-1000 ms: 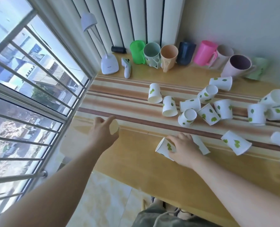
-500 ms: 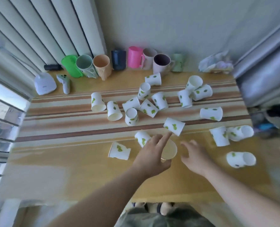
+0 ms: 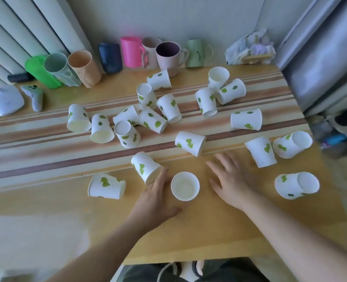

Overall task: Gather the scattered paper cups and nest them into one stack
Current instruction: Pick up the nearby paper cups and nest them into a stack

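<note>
Several white paper cups with green leaf prints lie scattered over the wooden table [image 3: 46, 216]. One cup [image 3: 185, 189] stands upright near the front, mouth up, between my two hands. My left hand [image 3: 156, 198] rests flat just left of it, fingers apart, its fingertips touching a tipped cup [image 3: 146, 167]. My right hand [image 3: 228, 180] lies flat to the right of the upright cup, fingers spread, holding nothing. Another cup [image 3: 107, 186] lies on its side further left, and others [image 3: 296, 185] lie at the right.
A row of coloured plastic mugs [image 3: 131, 51] stands along the back wall. A white lamp base [image 3: 7, 99] and a thermometer gun [image 3: 34, 96] sit at the back left. A crumpled bag [image 3: 250, 49] is in the back right corner.
The view swung right from the window to the whole table. My left hand set the cup it carried upright on the table and let go; my right hand left the cup at the left.
</note>
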Demonstrator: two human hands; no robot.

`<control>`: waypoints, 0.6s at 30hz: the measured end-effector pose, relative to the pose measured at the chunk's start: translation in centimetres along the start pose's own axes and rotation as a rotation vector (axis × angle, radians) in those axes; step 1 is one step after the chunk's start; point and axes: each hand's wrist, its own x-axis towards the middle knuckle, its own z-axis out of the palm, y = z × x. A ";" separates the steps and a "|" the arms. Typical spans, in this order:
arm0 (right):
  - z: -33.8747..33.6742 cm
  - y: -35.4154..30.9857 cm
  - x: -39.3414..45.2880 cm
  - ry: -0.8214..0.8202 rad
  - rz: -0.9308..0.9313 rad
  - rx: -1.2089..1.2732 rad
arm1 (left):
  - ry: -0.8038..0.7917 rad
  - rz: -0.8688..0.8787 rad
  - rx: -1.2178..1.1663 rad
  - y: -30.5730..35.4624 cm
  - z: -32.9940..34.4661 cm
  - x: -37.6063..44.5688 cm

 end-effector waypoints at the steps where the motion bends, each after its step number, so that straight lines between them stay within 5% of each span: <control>1: 1.1 0.5 0.7 0.038 -0.023 -0.012 | 0.037 0.011 0.019 -0.6 0.7 -0.1; 9: 5.6 2.1 1.3 0.299 -0.128 -0.052 | 0.258 0.204 0.232 -3.1 4.1 0.5; 18: 5.2 0.2 -3.4 0.240 -0.028 0.008 | 0.416 0.186 0.349 -2.3 5.5 -1.7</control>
